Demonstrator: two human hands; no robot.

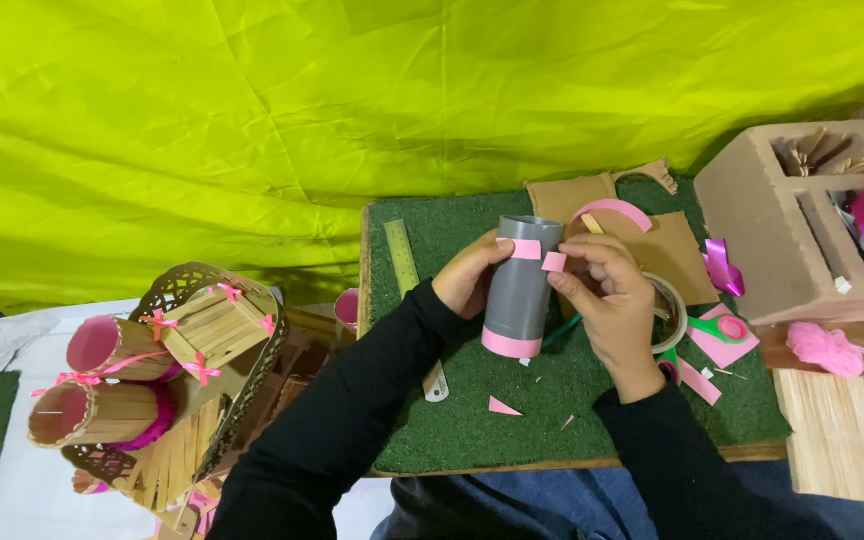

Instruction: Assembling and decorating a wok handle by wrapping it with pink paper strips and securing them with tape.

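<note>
A grey tube (520,285) stands near-upright above the green mat (472,420), its long axis tilted slightly right at the top. The left hand (470,277) wraps it from the left; the right hand (607,300), just right, pinches a small pink paper piece (554,262) against its upper wall.

A metal ruler (401,252) lies on the green turf mat (472,420); green-handled scissors (712,328) rest right, near a cardboard organizer box (752,220) and popsicle-stick panel (837,432).

A home craft corner: green turf mat (472,420), scissors (712,328), stick-built holders (152,380), a cardboard organiser (752,230) of ribbon.
</note>
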